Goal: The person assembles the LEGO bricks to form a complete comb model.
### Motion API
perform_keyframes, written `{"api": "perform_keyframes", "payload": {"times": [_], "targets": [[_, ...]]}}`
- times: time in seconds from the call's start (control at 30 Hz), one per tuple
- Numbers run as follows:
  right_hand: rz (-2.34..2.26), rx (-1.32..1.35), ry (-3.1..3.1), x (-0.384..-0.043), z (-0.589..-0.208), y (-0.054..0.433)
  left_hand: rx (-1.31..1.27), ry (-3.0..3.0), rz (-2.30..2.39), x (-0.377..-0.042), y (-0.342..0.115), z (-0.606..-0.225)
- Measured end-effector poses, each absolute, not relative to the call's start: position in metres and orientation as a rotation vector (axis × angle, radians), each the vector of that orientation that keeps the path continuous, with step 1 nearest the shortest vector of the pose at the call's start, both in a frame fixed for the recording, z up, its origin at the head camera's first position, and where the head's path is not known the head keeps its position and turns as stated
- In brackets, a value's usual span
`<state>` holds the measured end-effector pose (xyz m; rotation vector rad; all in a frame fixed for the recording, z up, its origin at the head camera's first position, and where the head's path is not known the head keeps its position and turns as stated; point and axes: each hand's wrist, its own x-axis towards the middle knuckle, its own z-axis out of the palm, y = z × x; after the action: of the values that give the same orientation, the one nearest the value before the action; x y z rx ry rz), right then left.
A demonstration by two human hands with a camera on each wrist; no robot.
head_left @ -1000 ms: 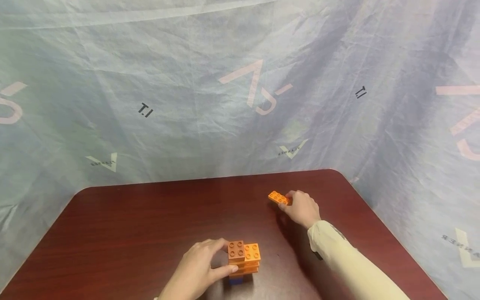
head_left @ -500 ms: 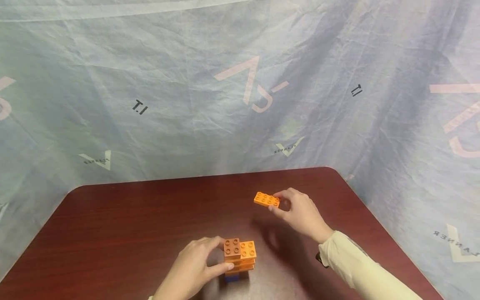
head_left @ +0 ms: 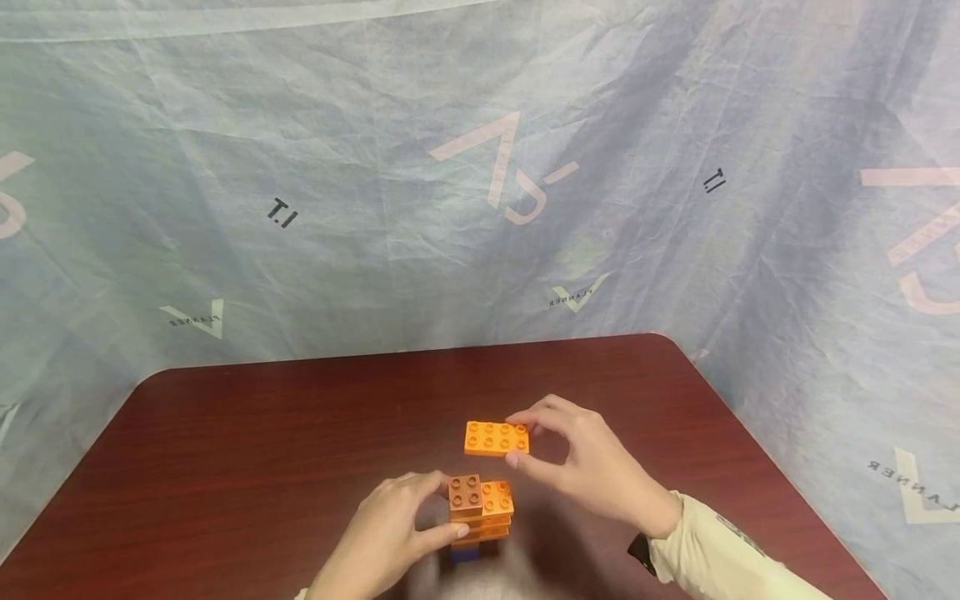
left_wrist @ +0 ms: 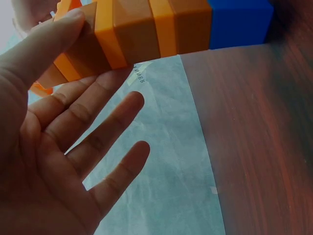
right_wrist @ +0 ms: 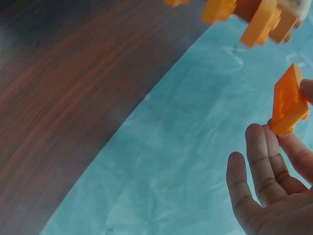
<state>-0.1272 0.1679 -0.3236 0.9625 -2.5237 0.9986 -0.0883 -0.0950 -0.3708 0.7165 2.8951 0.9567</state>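
Note:
A stack of toy building bricks (head_left: 480, 521) stands upright near the front of the table, brown and orange layers alternating above a blue brick (left_wrist: 239, 24) at the bottom. My left hand (head_left: 397, 525) pinches its upper part between thumb and fingers; the other fingers spread free in the left wrist view. On top, a brown brick (head_left: 465, 493) covers the left half of an orange layer. Just behind and above the stack, my right hand (head_left: 592, 458) pinches a flat orange brick (head_left: 491, 437) by its right end, studs up, apart from the stack. Its hollow underside shows in the right wrist view.
The dark red-brown table (head_left: 300, 433) has rounded far corners. Behind it and along both sides hangs a pale printed sheet (head_left: 360, 208), which meets the table's edges.
My right hand has carried the flat orange brick left and nearer, from the far right to just behind the stack. The brick has turned lengthwise across the view. My left hand stays on the stack.

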Motion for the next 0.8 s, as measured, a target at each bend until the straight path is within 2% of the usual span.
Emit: {"api": "perform_keyframes", "payload": {"times": [0.33, 0.8], "targets": [[1.045, 1.203, -2.457, -0.116, -0.326, 0.16, 0.76, 2.897, 1.009, -0.088, -0.095, -0.37], [1.003, 1.297, -2.461, -0.114, -0.331, 0.161, 0.722, 2.866, 1.009, -0.088, -0.095, -0.37]]}}
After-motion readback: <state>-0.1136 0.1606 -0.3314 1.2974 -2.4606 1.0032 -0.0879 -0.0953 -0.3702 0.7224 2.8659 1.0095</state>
